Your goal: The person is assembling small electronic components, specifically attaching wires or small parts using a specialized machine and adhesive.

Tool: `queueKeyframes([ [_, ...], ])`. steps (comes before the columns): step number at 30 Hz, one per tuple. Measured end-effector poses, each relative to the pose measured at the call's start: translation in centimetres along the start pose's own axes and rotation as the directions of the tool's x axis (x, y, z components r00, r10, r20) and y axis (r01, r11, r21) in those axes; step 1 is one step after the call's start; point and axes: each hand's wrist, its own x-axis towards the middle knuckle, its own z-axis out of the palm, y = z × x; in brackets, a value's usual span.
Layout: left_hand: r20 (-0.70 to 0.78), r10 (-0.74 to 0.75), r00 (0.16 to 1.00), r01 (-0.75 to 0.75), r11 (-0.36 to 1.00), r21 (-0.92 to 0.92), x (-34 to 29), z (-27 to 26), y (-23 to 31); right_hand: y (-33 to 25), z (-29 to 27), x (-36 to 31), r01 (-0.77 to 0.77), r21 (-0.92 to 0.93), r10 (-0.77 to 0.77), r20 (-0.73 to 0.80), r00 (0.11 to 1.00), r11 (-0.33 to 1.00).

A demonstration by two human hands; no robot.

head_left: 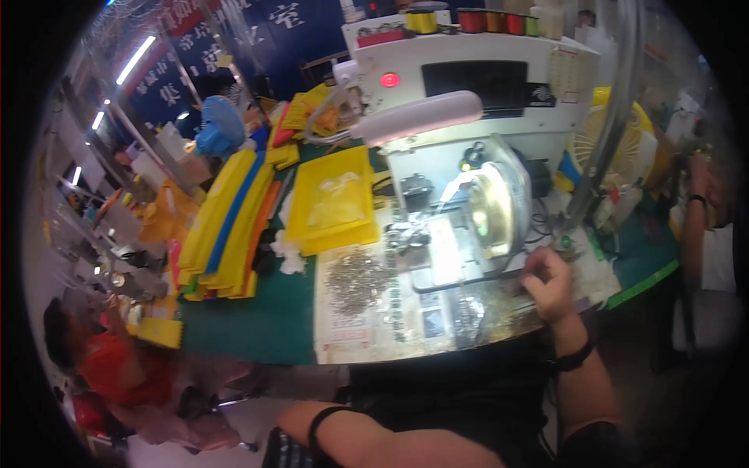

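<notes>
My right hand [548, 285] hovers at the front right corner of a white bench machine, its fingers curled in toward the thumb. Whatever they may hold is too small to make out. A dark band circles that wrist. Beside the hand, the machine [499, 58] has a brightly lit round wheel or disc [491, 214] behind a clear guard. A pile of small metal pieces [355, 281] lies on printed paper [343, 339] left of the machine's base. A bare limb with a black band crosses the lower edge; my left hand does not show.
A yellow tray [295, 234] with a clear bag stands behind the pile. Stacked yellow, blue and orange bins [226, 218] and a blue fan [221, 125] are at left. A lamp [425, 117] overhangs the machine. A yellow fan [624, 144] stands right. Other people sit at both sides.
</notes>
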Motion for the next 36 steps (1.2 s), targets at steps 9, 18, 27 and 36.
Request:
queueKeyframes([
  [9, 0.060, 0.157, 0.986, -0.147, 0.979, -0.143, 1.2, 0.2, -3.3, 0.0, 0.9, 0.0, -0.002, -0.008, 0.003, 0.013, 1.000, 1.000],
  [18, 0.001, 0.146, 0.989, -0.146, 0.989, -0.034, -0.8, 0.1, -1.3, -0.6, 0.9, 0.1, -0.020, -0.001, 0.020, 0.015, 1.000, 1.000],
  [27, -0.040, 0.094, 0.995, -0.091, 0.994, 0.053, -2.1, 0.6, 1.0, -0.5, 0.7, 0.2, 0.008, 0.019, -0.008, 0.018, 1.000, 1.000],
  [36, 0.009, 0.068, 0.998, -0.069, 0.996, 0.057, -1.4, 0.2, 1.5, -0.5, 0.8, -0.1, -0.014, 0.034, 0.013, 0.036, 0.999, 0.999],
])
